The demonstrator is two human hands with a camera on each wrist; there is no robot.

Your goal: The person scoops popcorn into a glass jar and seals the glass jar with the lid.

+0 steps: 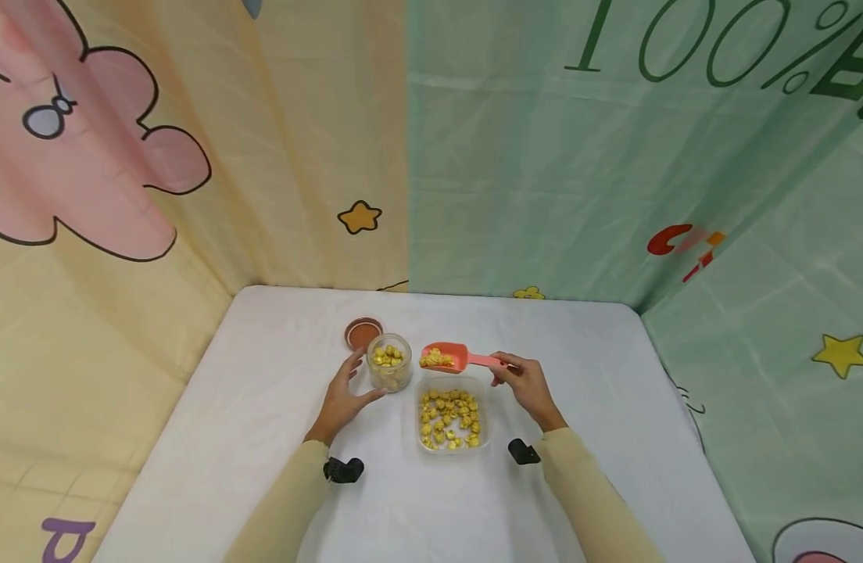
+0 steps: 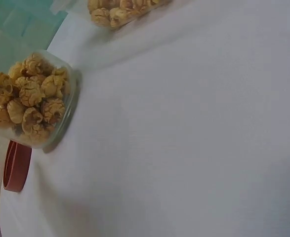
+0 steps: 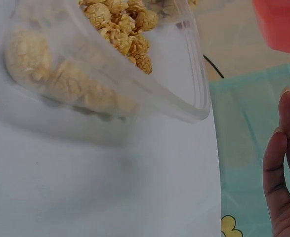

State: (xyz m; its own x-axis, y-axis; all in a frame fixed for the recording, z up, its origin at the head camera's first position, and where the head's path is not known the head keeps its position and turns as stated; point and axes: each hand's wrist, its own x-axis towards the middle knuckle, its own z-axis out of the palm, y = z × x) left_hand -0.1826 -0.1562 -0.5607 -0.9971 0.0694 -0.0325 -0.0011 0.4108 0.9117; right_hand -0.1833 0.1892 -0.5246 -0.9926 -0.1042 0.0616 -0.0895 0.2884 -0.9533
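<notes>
Far left, wide bare white table (image 1: pixel 213 438) runs out to its rounded near-left edge, with plenty of open room there. Next in, the left hand (image 1: pixel 343 399) sits on the table, its grip spread, fingers straight and reaching toward the jar (image 1: pixel 389 362); from the head view I cannot tell whether the fingertips actually touch the glass. The clear jar stands upright, part full of yellow popcorn. Just behind it, nearer the table's back edge, lies a brown lid (image 1: pixel 363 333), flat and apart from the jar.

Moving right, the orange scoop (image 1: pixel 447 357) hangs level just beside the jar's mouth, loaded with popcorn, above the far rim of the clear plastic container (image 1: pixel 451 414). That container rests mid-table with 1 loose layer of popcorn inside. The right hand (image 1: pixel 526 387) pinches the scoop's handle, fingers curled round its end.

Beyond it the table is open out to the right edge, where the green curtain hangs.

Hard to read: the left wrist view clips the hand to a sliver at the frame edge, and the right wrist view cuts the scoop to 1 blurred red corner.
</notes>
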